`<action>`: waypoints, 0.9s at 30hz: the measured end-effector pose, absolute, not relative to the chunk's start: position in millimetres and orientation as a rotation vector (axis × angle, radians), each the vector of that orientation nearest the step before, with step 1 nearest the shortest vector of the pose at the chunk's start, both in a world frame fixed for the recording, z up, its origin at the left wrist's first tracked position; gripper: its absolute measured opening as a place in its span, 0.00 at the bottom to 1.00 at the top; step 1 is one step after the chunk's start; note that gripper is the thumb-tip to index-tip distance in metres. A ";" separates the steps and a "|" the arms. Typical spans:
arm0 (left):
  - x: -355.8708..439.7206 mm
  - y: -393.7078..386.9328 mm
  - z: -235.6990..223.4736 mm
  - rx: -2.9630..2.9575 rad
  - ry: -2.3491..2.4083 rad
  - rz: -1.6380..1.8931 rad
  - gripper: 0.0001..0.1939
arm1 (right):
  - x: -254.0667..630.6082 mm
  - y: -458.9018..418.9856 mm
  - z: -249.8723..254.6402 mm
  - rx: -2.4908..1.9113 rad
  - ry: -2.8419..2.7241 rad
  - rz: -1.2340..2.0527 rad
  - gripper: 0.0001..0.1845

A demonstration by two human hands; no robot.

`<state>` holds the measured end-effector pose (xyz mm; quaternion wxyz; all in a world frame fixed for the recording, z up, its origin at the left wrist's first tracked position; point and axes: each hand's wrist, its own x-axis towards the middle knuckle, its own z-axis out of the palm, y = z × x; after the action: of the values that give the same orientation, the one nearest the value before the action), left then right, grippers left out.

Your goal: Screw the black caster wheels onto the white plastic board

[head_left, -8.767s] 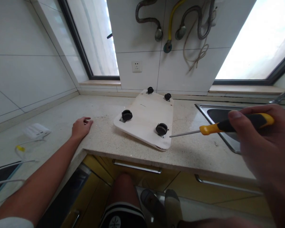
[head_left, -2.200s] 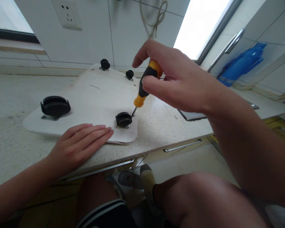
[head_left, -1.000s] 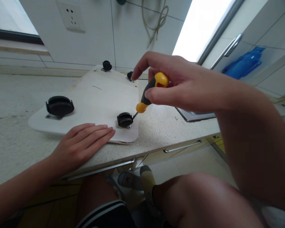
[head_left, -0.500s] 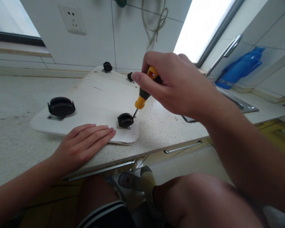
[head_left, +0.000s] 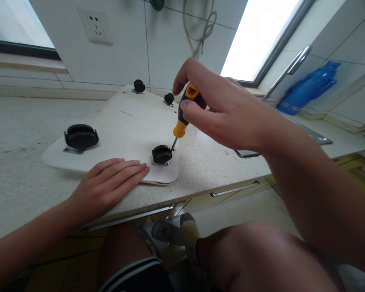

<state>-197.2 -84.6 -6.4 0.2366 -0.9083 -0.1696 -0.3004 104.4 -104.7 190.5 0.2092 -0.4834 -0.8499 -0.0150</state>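
Observation:
A white board (head_left: 118, 134) lies on the countertop with black caster wheels fixed near its corners. My left hand (head_left: 109, 184) rests flat on its front edge, fingers stretched out. In my right hand (head_left: 213, 105) is a yellow and black screwdriver (head_left: 181, 119), tilted, its shaft reaching down beside the near right caster (head_left: 162, 154). The tip meets the caster's base plate; the screw head there is hidden. The near left caster (head_left: 81, 136) is the largest in view. At the back stand two more casters, the far left one (head_left: 139, 85) and the far right one (head_left: 169, 98).
The speckled countertop (head_left: 207, 166) ends at a front edge above drawers with metal handles (head_left: 234, 189). To the right are a sink rim (head_left: 318, 136), a faucet (head_left: 292, 69) and a blue bottle-shaped thing (head_left: 310, 87). A wall socket (head_left: 95, 26) and a looped cord (head_left: 205, 32) are behind.
My right hand's fingers have shifted on the screwdriver handle, the index finger lifting and the thumb now lower along it. The tip stays at the same caster; my left hand keeps its place.

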 end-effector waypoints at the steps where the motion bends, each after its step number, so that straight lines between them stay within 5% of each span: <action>1: -197.1 -84.4 -6.5 -2.494 -0.468 -0.821 0.22 | 104.5 -105.0 189.9 -1.332 -2.357 -0.020 0.12; 3: -196.9 -84.1 -6.9 -2.498 -0.475 -0.820 0.22 | 103.3 -104.3 188.5 -1.345 -2.321 -0.105 0.08; 7: -196.6 -83.8 -7.0 -2.508 -0.479 -0.824 0.22 | 99.3 -100.9 187.1 -1.415 -2.257 -0.312 0.21; 14: -197.5 -84.1 -6.8 -2.500 -0.463 -0.823 0.22 | 99.8 -103.0 188.1 -1.381 -2.299 -0.310 0.11; 27: -197.9 -84.0 -7.3 -2.496 -0.484 -0.813 0.23 | 97.5 -105.0 185.3 -1.373 -2.244 -0.205 0.07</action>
<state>-197.9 -84.0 -7.3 0.2342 -0.9091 -0.1765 -0.2960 97.5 -105.0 185.3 0.2489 -0.5040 -0.8236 -0.0754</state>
